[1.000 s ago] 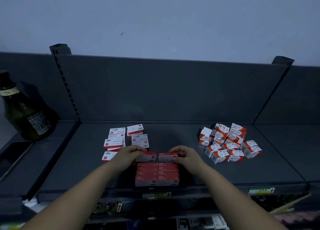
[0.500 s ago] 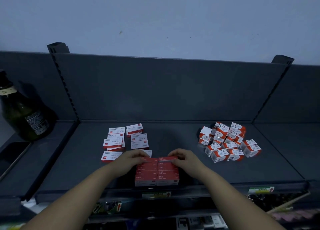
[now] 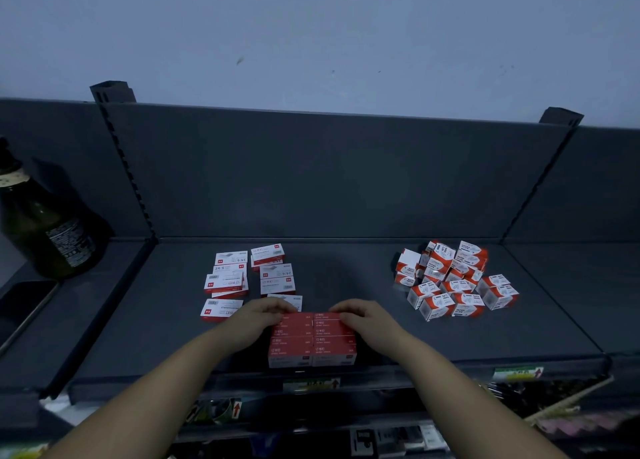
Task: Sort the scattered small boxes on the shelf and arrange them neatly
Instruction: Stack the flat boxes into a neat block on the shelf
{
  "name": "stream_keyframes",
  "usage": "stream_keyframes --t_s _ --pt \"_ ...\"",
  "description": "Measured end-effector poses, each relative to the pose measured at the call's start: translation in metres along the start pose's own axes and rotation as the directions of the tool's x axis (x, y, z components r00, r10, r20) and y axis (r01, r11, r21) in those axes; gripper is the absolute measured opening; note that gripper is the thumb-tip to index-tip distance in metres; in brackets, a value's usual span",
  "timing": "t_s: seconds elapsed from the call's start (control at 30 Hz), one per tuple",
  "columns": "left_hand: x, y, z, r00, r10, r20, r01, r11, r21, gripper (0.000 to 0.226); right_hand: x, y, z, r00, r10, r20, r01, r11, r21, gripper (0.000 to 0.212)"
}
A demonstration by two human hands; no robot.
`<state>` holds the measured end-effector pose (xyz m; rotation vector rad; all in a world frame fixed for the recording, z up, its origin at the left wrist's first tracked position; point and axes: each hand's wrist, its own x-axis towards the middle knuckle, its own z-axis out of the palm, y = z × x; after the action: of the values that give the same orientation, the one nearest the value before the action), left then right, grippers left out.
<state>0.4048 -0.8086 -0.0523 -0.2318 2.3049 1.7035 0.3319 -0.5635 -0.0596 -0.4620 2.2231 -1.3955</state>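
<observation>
Near the shelf's [image 3: 346,268] front edge, flat red boxes [image 3: 311,346] lie packed in a neat block of two columns. My left hand [image 3: 254,322] grips the rearmost box of the left column, fingers curled over its far edge. The rearmost box of the right column is gripped the same way by my right hand [image 3: 369,320]. Both boxes sit flush against the block. Several flat white boxes with red labels [image 3: 242,278] lie scattered behind my left hand. To the right lies a loose heap of small red-and-white cube boxes [image 3: 453,282].
A dark glass bottle [image 3: 41,226] stands on the neighbouring shelf section at far left. The grey back panel [image 3: 329,174] rises behind the boxes. Price tags [image 3: 516,372] sit on the shelf's front rail, with a lower shelf of goods below.
Both hands have brought the two red boxes down and toward me, setting them against the back of the red block. The camera has shifted slightly.
</observation>
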Motion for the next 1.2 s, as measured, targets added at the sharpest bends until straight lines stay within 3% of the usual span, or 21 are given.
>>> stream_keyframes --t_s 0.5,1.2 --pt "-0.0029 0.0017 -0.0021 0.993 -0.031 0.110 0.029 0.999 0.012 0.028 0.0001 0.0028 0.0008 1.000 0.007 -0.003 -0.007 1.000 0.003 0.020" --pt "-0.0018 0.0018 -0.0020 0.998 -0.014 0.062 0.016 0.999 -0.030 0.024 -0.0002 -0.0035 -0.0035 0.998 0.042 0.042 -0.041 0.999 -0.013 0.020"
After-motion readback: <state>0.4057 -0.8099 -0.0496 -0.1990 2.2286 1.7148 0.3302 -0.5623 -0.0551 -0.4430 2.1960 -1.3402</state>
